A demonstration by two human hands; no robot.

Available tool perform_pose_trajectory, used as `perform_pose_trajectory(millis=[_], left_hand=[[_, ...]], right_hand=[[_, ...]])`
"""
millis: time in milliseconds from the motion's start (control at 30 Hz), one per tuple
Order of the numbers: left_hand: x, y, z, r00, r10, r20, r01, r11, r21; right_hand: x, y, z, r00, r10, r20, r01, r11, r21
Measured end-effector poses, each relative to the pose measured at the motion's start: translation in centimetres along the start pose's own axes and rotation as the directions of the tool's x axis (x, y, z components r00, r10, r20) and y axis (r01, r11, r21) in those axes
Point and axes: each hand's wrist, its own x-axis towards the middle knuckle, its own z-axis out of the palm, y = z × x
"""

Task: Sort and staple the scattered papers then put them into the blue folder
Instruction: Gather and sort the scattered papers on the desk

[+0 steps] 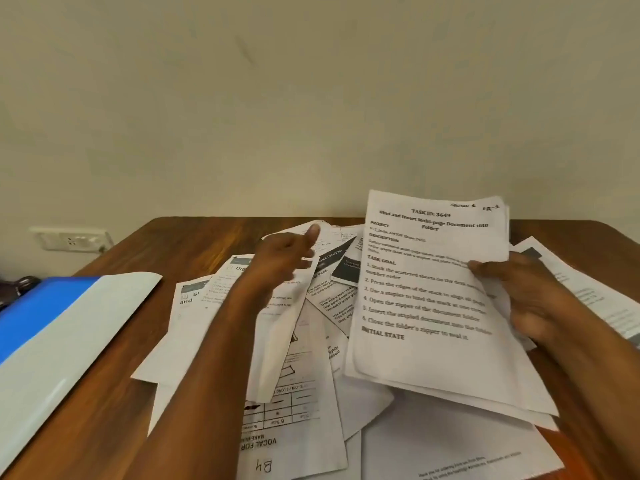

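R hand grip holds paper stack tilted up; L hand over scattered papers, grip unclear.

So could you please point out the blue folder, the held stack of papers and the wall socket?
blue folder (52, 327): head view, grey flap.
held stack of papers (429, 299): head view, top sheet's middle.
wall socket (71, 239): head view, faceplate.

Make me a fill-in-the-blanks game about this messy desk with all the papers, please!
1. The right hand holds a stack of papers whose top sheet reads "TASK ID: ____".
2. The blue folder lies on the ____ side of the wooden desk.
3. The left hand reaches over the scattered papers with its ____ sticking up.
4. One sheet at the near edge is hand-marked "____".

Missing words: 3649; left; thumb; B4
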Motion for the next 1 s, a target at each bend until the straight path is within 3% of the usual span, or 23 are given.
perform_pose_trajectory(millis=[100,167,267,367,467,567,633,767,867,1000], left_hand=[[-0.7,1.6,2.7,0.957,-0.038,0.286,0.082,0.986,-0.147],[-0.3,0.8,3.5,0.933,-0.019,0.358,0.080,0.984,-0.158],[1.0,-1.0,3.7,0.929,-0.006,0.370,0.072,0.983,-0.167],[1.5,-2.3,2.5,0.933,-0.009,0.359,0.072,0.984,-0.162],[1.9,-3.5,-1.0,0.934,0.012,0.356,0.094,0.956,-0.279],[2.3,-5.2,-4.6,0.971,0.014,0.239,0.070,0.939,-0.338],[2.5,-6.0,-5.9,0.990,-0.076,0.123,0.113,0.935,-0.337],[2.7,-7.4,-7.6,0.979,-0.204,0.031,0.201,0.911,-0.361],[2.0,-7.7,-7.8,0.985,-0.173,0.020,0.170,0.931,-0.321],[2.4,-8.8,-7.9,0.972,-0.237,0.001,0.227,0.928,-0.296]], right_hand=[[-0.6,1.0,2.2,0.999,0.023,-0.039,-0.023,1.000,-0.007],[-1.4,1.5,3.7,0.999,-0.001,-0.040,0.000,1.000,-0.022],[-2.4,2.5,5.2,0.999,-0.033,-0.008,0.033,0.998,-0.056],[-2.9,2.2,5.5,0.998,0.043,0.044,-0.038,0.992,-0.119],[-2.3,0.8,4.1,0.998,0.062,-0.026,-0.067,0.954,-0.291],[-1.4,0.6,2.4,0.994,-0.070,-0.089,-0.003,0.771,-0.637],[-1.1,1.0,1.8,0.992,-0.110,-0.065,0.017,0.615,-0.788],[-1.0,2.0,1.8,0.997,-0.070,-0.020,0.015,0.457,-0.889],[-1.6,2.6,2.0,0.991,-0.085,0.108,0.130,0.327,-0.936],[-2.5,3.1,2.7,0.954,-0.112,0.278,0.286,0.065,-0.956]])
